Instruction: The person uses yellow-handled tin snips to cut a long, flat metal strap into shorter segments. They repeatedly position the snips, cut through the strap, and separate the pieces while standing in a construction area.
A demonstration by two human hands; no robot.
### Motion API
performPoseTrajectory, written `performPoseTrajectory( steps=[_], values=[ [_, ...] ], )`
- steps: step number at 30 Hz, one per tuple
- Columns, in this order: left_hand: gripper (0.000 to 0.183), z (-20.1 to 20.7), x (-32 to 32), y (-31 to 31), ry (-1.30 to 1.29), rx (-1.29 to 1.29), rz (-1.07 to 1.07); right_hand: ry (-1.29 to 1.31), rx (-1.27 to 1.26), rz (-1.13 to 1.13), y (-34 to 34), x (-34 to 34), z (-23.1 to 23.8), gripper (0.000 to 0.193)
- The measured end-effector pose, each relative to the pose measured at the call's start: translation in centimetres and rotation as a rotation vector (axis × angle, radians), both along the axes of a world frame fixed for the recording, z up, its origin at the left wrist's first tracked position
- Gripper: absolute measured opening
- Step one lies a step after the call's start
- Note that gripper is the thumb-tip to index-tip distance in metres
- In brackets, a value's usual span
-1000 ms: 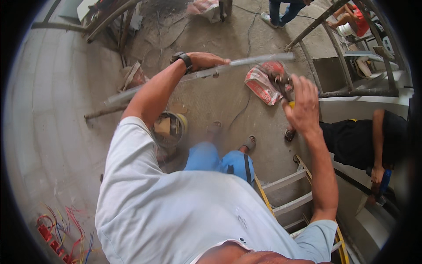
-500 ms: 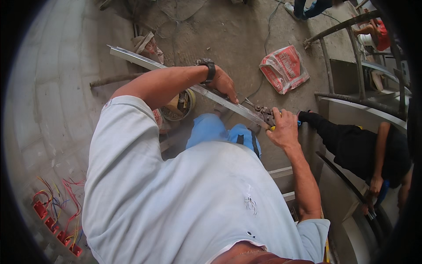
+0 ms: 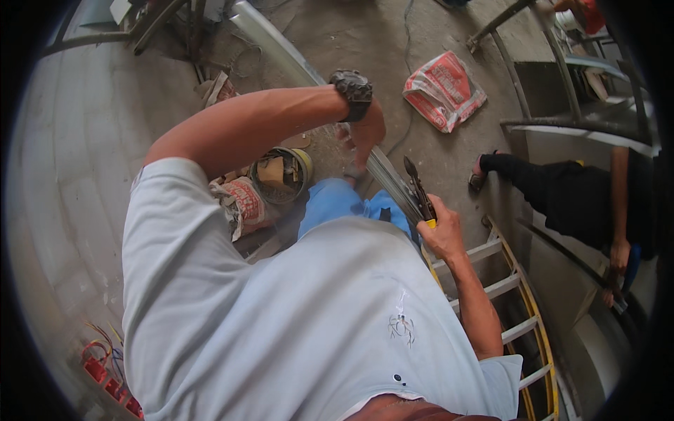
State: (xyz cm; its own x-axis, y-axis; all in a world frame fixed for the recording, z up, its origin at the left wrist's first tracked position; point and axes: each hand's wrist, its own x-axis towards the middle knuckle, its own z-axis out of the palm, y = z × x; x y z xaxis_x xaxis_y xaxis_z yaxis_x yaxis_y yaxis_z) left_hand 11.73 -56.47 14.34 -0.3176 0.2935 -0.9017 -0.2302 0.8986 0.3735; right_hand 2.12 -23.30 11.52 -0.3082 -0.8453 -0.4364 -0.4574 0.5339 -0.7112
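A long silvery metal channel [image 3: 281, 52] runs slantwise in front of my body, its near end beside my right hand. My left hand [image 3: 366, 133], with a dark watch on its wrist, is bent over the channel around its middle, fingers curled about it and slightly blurred. In my right hand [image 3: 444, 228] is a pair of metal snips [image 3: 419, 188] with yellow showing on the handle. Their dark jaws point away from me, alongside the channel's near end. Whether the right fingers also touch the channel is hidden.
On the floor lies a red and white sack [image 3: 446, 91]. A bucket [image 3: 307, 166] holding debris stands left of my legs, near another sack [image 3: 246, 203]. At right are a yellow-railed ladder [image 3: 537, 316], metal scaffolding [image 3: 509, 74] and a person in black [image 3: 562, 200]. Wired red boxes [image 3: 105, 382] sit lower left.
The channel has swung steeper, its far end moving away and right. The snips have turned from lying across its near end to pointing along it. My right hand has lowered slightly.
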Motion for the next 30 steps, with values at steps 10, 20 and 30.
performPoseTrajectory(
  steps=[10, 20, 30],
  values=[
    [0.023, 5.6, 3.7, -0.1, 0.559, -0.233, 0.112, 0.051, -0.193, -0.183, 0.8, 3.2, 2.6, 0.052],
    [0.060, -0.3, 14.5, 1.1, 1.396, 0.589, 2.258, 0.359, -0.304, -0.093, 1.5, 0.9, 4.5, 0.056],
    [0.030, -0.5, 9.5, 0.6, 1.150, 0.924, 2.609, 0.747, -0.593, 0.167, -0.5, -0.9, 4.9, 0.071]
  ],
)
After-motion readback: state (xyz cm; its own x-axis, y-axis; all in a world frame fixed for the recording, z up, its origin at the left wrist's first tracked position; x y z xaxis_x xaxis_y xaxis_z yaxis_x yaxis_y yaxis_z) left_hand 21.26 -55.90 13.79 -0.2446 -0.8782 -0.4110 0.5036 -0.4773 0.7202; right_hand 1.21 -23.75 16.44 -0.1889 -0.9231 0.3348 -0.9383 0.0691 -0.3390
